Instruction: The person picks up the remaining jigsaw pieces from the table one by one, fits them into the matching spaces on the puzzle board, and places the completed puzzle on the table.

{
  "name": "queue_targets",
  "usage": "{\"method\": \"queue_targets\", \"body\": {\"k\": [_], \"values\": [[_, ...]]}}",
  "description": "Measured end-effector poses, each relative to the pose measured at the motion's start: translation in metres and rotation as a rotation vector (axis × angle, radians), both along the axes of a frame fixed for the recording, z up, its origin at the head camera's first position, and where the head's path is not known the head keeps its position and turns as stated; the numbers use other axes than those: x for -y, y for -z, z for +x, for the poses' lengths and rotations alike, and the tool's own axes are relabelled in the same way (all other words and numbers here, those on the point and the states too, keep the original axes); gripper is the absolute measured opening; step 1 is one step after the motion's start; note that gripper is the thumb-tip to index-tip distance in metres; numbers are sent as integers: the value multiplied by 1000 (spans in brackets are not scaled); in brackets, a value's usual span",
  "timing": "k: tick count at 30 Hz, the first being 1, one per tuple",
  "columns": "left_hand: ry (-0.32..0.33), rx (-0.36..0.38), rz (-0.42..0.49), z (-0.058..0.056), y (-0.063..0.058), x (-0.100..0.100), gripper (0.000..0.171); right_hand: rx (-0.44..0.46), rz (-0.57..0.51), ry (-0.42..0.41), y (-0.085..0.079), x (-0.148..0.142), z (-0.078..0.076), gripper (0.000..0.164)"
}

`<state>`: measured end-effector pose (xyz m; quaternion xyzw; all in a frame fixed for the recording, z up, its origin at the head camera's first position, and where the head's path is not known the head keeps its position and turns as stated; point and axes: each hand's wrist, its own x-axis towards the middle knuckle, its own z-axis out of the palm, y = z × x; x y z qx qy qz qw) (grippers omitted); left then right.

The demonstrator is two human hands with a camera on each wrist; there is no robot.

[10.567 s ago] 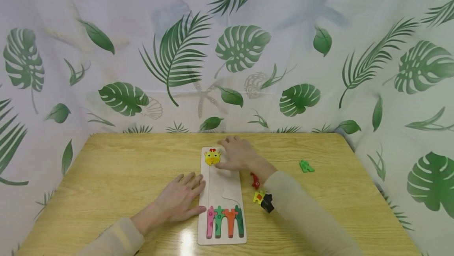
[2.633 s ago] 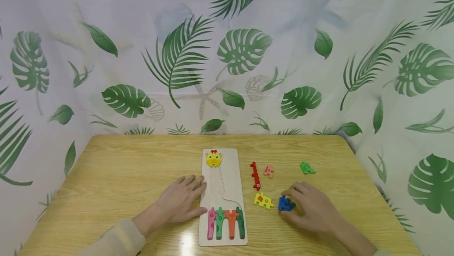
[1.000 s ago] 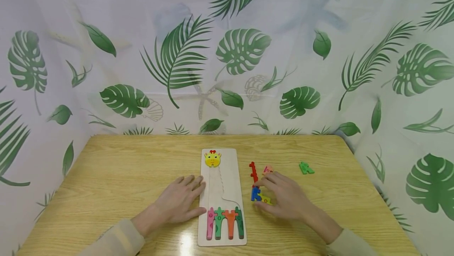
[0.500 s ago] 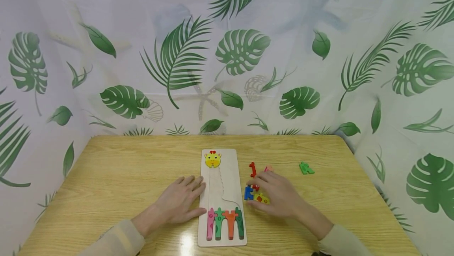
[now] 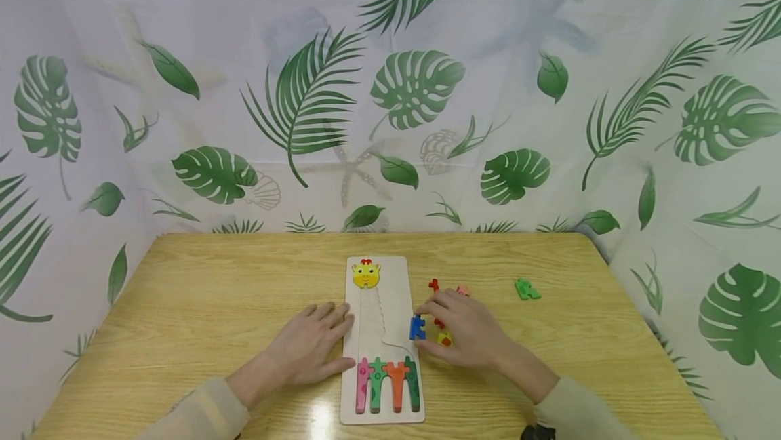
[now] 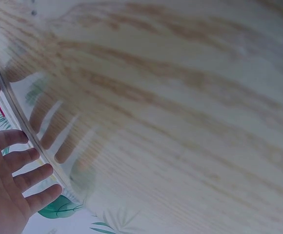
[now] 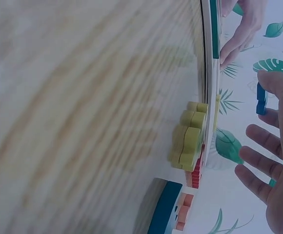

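A wooden puzzle board [image 5: 393, 304] lies in the middle of the table, with a yellow giraffe head [image 5: 366, 274] at its top and several coloured leg pieces, such as an orange leg [image 5: 396, 382], set along its lower end. My right hand [image 5: 466, 333] pinches a blue puzzle piece [image 5: 417, 328] between thumb and index finger. In the right wrist view the blue piece [image 7: 261, 100] is held clear of the table, the other fingers spread apart. My left hand [image 5: 308, 345] rests with straight fingers at the board's left edge; the left wrist view shows its spread fingers [image 6: 31, 178].
Right of the board lie a red piece [image 5: 434, 285], a yellow piece [image 5: 445, 339] and a pink piece [image 5: 463, 289], partly hidden by my right hand. A green piece [image 5: 527, 289] lies farther right. A leaf-print cloth [image 5: 390, 87] hangs behind the table [image 5: 244, 257].
My right hand has picked up the blue piece from the right and carried it left, over the red and yellow pieces, to the board's right edge. The left hand stays in place.
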<state>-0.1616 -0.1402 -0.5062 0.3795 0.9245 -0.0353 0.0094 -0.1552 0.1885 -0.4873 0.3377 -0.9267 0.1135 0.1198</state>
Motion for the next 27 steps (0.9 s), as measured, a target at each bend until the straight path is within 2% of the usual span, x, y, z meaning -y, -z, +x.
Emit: {"method": "queue_targets", "body": {"k": [5, 16, 27], "values": [[-1, 4, -7, 0, 0, 0, 75, 28, 16, 13, -1, 4, -4, 44], [-12, 20, -13, -1, 0, -1, 76, 27, -24, -41, 4, 14, -19, 44], [-11, 5, -19, 0, 0, -2, 76, 38, -6, -29, 0, 26, -30, 46]]}}
